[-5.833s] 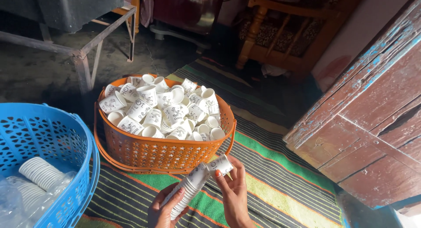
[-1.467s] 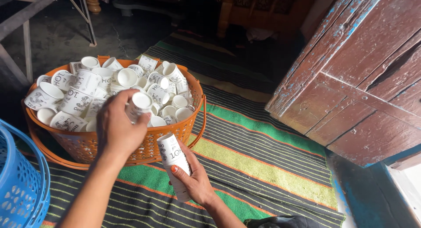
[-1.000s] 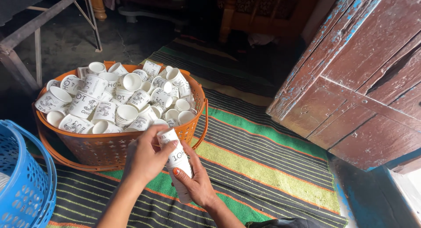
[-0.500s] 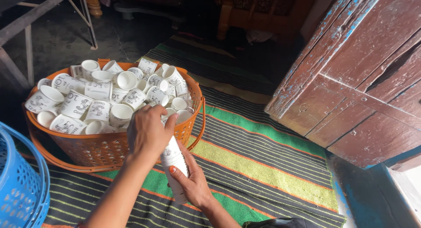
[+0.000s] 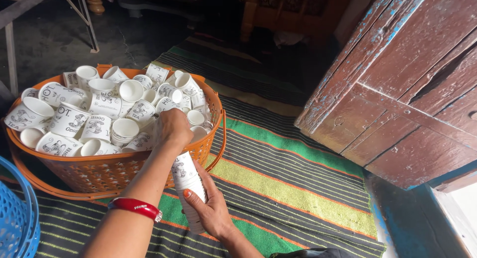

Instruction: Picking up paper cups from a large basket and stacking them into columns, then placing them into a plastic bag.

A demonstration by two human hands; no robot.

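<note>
Right now my right hand (image 5: 211, 213) grips a stack of paper cups (image 5: 188, 188), its long axis running from 5 up to 11 o'clock. My left hand (image 5: 171, 129), nearer the orange basket (image 5: 99, 173), closes over loose cups at 12 o'clock; I cannot tell its grip.

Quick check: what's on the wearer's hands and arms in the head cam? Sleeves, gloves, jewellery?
Both arms are bare, with no sleeves or gloves in view. The left hand comes off a forearm wearing a glossy red bangle with a small metallic clasp at the wrist. The right hand has orange-red polish on the thumbnail; no rings or watch are visible.
</note>
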